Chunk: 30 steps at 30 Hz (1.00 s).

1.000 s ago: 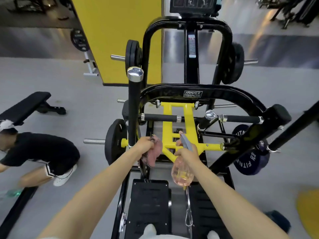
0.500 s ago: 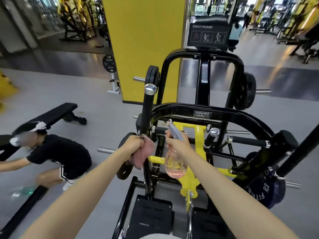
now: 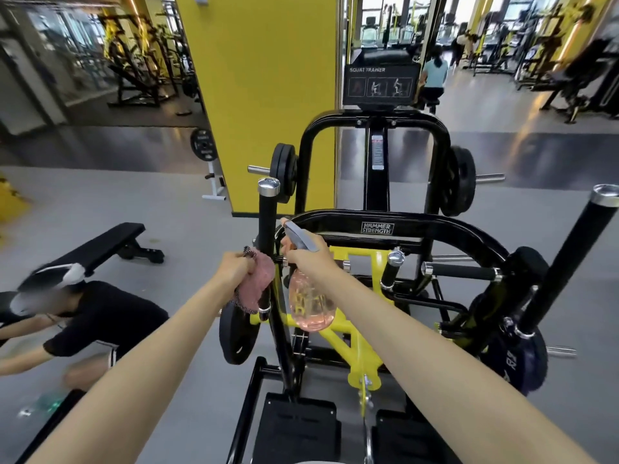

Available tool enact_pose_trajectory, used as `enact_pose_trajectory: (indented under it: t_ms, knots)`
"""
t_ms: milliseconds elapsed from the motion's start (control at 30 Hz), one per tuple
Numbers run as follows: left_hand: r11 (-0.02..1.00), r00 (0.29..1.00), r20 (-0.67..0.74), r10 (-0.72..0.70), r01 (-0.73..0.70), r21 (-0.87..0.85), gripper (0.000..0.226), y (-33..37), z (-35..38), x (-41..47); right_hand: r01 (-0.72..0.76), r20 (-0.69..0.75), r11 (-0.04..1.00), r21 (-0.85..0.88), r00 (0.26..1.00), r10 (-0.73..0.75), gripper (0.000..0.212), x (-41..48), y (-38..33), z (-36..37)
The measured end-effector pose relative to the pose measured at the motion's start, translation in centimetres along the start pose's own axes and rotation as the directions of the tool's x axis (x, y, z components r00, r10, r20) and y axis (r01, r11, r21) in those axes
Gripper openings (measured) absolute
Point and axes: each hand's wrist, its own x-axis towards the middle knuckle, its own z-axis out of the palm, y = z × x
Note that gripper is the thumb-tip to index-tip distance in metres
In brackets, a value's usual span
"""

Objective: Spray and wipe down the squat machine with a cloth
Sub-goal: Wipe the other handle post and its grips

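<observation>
In the head view, the left hand (image 3: 234, 267) is gripping a pink, nubby cloth (image 3: 256, 286), bunching it against the lower part of a matte black upright handle (image 3: 267, 226) with a chrome cap. The right hand (image 3: 306, 259) is curling round the neck of a spray bottle (image 3: 310, 306) – a rounded, see-through pink body under a grey trigger head; how full it is cannot be told. Both are working at the near left of the squat machine (image 3: 469, 239), whose glossy black tubing is arching over a yellow inner frame. Its curved crossbar is showing "HAMMER STRENGTH" – the placard (image 3: 381, 83) above is reading "SQUAT TRAINER" over three figure diagrams.
</observation>
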Motion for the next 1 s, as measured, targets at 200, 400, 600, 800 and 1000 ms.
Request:
enact_pose_trajectory:
  t_ms: [200,400,600,800,1000]
  knots:
    - [0.997,0.997,0.083,-0.005,-0.001,0.074,0.023,-0.7,-2.0,0.7,0.034,-0.105,0.999,-0.028,0.994,-0.036,0.02,-0.1,-0.6,1.8]
    - [0.986,0.987,0.159,0.011,-0.037,0.161,0.02,-0.9,-3.4,1.2,0.037,-0.189,0.999,0.005,0.981,-0.036,0.019,0.6,-1.1,2.7]
    - [0.985,0.977,0.209,0.033,-0.067,0.162,0.017,-0.4,-4.1,2.2,0.015,-0.226,1.0,0.012,0.974,-0.012,0.018,1.1,-1.2,3.5]
    - [0.985,0.969,0.243,0.037,-0.076,0.153,0.023,-0.7,-4.6,2.6,0.031,-0.256,0.999,-0.017,0.966,-0.034,0.015,1.2,-0.7,4.2]
    - [0.986,0.977,0.213,0.016,-0.05,0.156,0.026,-2.3,-5.3,3.1,-0.054,-0.259,0.996,-0.077,0.965,0.032,0.02,1.7,2.8,5.8]
